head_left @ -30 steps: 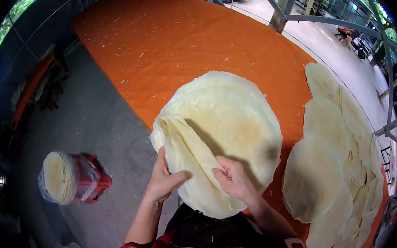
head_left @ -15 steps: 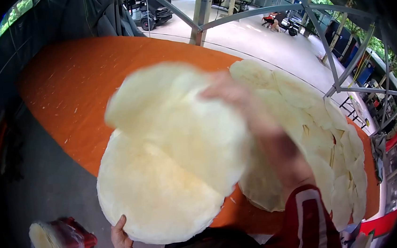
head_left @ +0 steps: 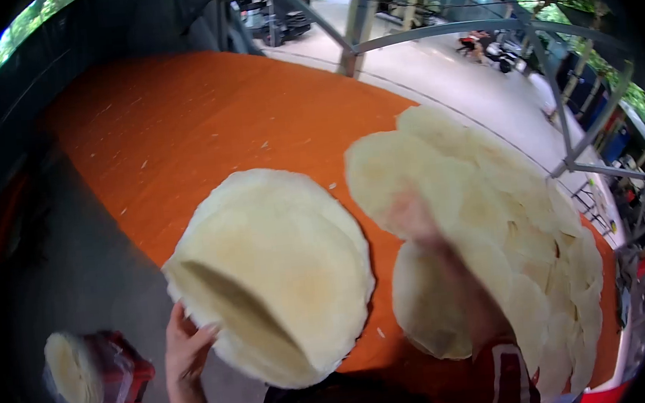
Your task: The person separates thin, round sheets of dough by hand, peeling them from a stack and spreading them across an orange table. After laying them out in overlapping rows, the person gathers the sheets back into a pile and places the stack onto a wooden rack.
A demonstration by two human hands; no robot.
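Orange covering spreads across a long table (head_left: 176, 107), where a stack of pale flatbreads (head_left: 284, 243) sits at the near edge, left of a wide group of overlapping flatbreads (head_left: 531, 260). A person's left hand (head_left: 188, 347) meets the stack's near left rim, thumb over the edge and fingertips partly hidden; whether it pinches cannot be told. Blurred by motion, the right hand (head_left: 410, 215) appears above or on a round flatbread (head_left: 377, 162) at the group's left side; its fingers cannot be read as spread or pinching, nor contact confirmed. A dark streak crosses the stack's near left part, fold or shadow unclear. Right forearm and red sleeve (head_left: 510, 373), cut off below, mask some rounds. At left, a wrapped pile (head_left: 71, 373) adjoins a dim red object (head_left: 126, 372). Black lens borders swallow the corners.
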